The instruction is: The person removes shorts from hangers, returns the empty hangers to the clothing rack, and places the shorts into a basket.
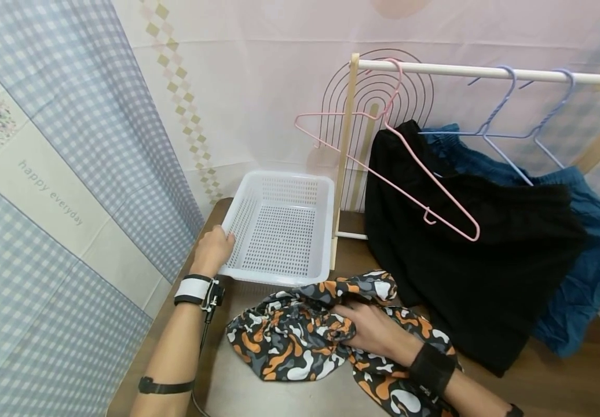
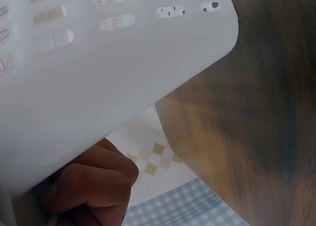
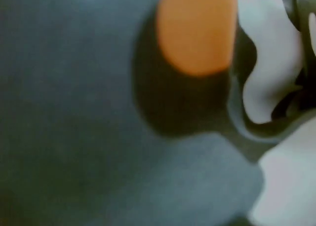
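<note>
My left hand (image 1: pixel 213 250) grips the left rim of a white plastic basket (image 1: pixel 274 279), which has slotted walls and floor. In the left wrist view, curled fingers (image 2: pixel 94 181) show under the basket's pale wall (image 2: pixel 98 97). My right hand (image 1: pixel 370 327) holds a bunched pair of patterned shorts (image 1: pixel 300 339) in black, grey, orange and white, just in front of the basket. The cloth's folds hide its fingertips. Close, blurred cloth (image 3: pixel 197 33) of the shorts fills the right wrist view.
A clothes rack (image 1: pixel 435 68) stands at the right with an empty pink hanger (image 1: pixel 420 200). Black shorts (image 1: pixel 467 260) and blue shorts (image 1: pixel 576 289) hang from it, with blue hangers (image 1: pixel 487 130) above. The brown table (image 1: pixel 555 388) meets a checked curtain (image 1: pixel 97 145) at left.
</note>
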The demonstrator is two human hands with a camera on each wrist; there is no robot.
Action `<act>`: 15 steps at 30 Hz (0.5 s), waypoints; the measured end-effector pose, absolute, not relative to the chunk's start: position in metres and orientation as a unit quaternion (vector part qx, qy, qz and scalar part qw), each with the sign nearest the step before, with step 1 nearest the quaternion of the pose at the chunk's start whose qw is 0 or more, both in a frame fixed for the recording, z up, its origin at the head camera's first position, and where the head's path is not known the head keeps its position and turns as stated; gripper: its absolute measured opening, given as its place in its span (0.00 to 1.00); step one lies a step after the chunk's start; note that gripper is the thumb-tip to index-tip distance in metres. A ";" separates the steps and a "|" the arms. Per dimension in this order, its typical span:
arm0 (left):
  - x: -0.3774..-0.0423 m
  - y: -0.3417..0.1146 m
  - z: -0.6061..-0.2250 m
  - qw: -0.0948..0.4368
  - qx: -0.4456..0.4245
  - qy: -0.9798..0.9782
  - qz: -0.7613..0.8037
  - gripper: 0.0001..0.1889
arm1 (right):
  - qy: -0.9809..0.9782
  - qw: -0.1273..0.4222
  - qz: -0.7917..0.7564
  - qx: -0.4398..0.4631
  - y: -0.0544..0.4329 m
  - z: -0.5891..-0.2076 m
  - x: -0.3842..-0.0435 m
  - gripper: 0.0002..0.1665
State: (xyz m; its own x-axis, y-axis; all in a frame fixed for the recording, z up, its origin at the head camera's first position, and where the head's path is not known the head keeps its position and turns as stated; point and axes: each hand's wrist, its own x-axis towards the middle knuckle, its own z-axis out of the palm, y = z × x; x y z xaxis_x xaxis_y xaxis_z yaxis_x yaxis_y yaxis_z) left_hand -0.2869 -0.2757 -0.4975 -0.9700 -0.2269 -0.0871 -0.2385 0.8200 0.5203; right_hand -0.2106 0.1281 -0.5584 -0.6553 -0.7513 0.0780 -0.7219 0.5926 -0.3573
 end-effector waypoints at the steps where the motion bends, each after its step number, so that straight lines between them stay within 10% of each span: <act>1: -0.287 -0.276 -0.498 0.011 -0.122 0.954 0.274 0.24 | 0.890 0.028 -0.188 -0.414 0.130 -0.558 -0.211 0.36; 10: -0.286 -0.274 -0.497 0.014 -0.125 0.953 0.275 0.23 | 0.871 -0.085 -0.234 -0.423 0.146 -0.544 -0.208 0.28; 15: -0.286 -0.276 -0.497 0.013 -0.126 0.952 0.278 0.23 | 0.866 -0.126 -0.255 -0.411 0.155 -0.523 -0.203 0.40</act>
